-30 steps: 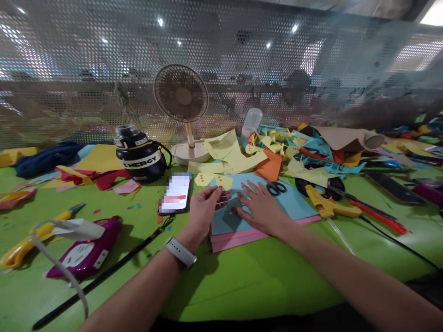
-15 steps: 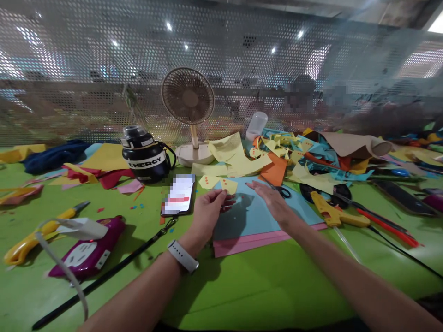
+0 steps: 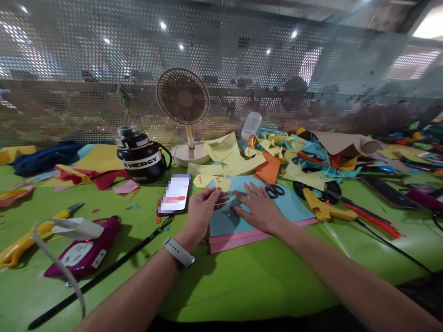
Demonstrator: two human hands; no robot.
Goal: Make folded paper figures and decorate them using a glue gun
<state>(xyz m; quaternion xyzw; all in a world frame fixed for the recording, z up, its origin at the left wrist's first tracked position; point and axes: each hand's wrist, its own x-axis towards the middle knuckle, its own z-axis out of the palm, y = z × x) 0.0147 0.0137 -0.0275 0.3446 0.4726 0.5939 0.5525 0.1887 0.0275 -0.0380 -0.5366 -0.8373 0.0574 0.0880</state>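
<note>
My left hand (image 3: 203, 206) is closed, its thumb and finger pinching a small yellow paper piece (image 3: 224, 184) with orange dots. Beside it, to the left, lies a similar dotted yellow piece (image 3: 201, 181). Palm down, my right hand (image 3: 259, 208) rests on a blue paper sheet (image 3: 294, 207) with its fingers spread; it holds nothing. Pink sheets (image 3: 238, 242) show from under the blue one. Black-handled scissors (image 3: 276, 191) lie just beyond my right hand, partly on the blue sheet.
Left of my hands are a lit phone (image 3: 175, 193), a black jug (image 3: 141, 159), a purple power strip (image 3: 85, 249) and a yellow cutter (image 3: 38, 233). A fan (image 3: 183, 99) stands behind. Paper scraps (image 3: 277, 143) pile at the back; a yellow glue gun (image 3: 325, 210) lies right.
My right hand has come down and left, flattening onto the blue sheet with fingers spread. My left hand keeps its pinch on the yellow piece. The whole view has shifted slightly.
</note>
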